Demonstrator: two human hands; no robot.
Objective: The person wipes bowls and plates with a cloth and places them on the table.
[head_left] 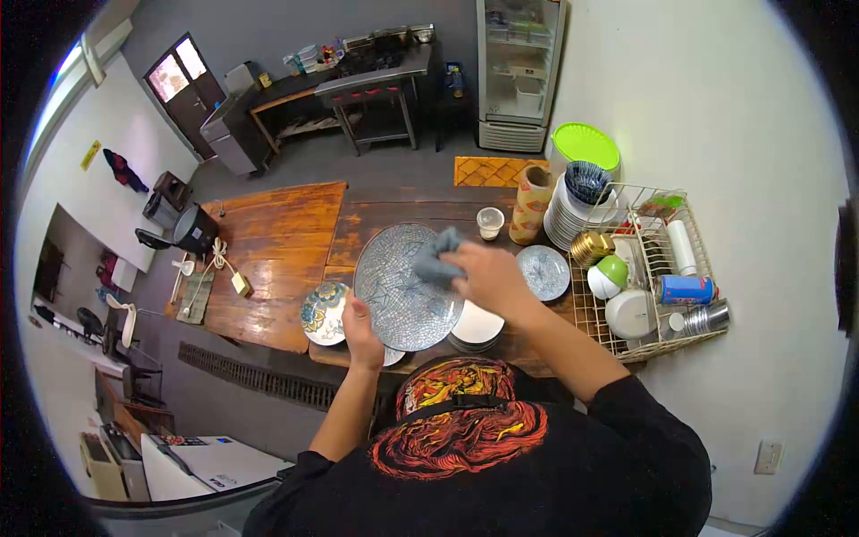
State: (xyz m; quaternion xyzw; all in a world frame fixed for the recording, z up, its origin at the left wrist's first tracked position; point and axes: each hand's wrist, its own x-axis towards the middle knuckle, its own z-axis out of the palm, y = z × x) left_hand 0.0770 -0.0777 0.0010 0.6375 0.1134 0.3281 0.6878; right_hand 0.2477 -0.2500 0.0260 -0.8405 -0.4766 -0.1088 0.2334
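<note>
A large round plate (403,300) with a grey crackle pattern is held up by my left hand (361,333), whose fingers go behind its lower left rim and whose thumb is at the edge. My right hand (489,275) grips a grey-blue cloth (437,260) against the plate's upper right part. To the left of the big plate is a flowered plate (324,315). White plates (478,326) are stacked below my right hand, and a smaller patterned plate (543,273) lies to the right of it.
The wooden table (277,233) carries a wire dish rack (644,345) at right, stacked bowls (573,215), a patterned roll (530,210), a small clear cup (489,222), and at left a power strip (240,284) and a black pot (195,230).
</note>
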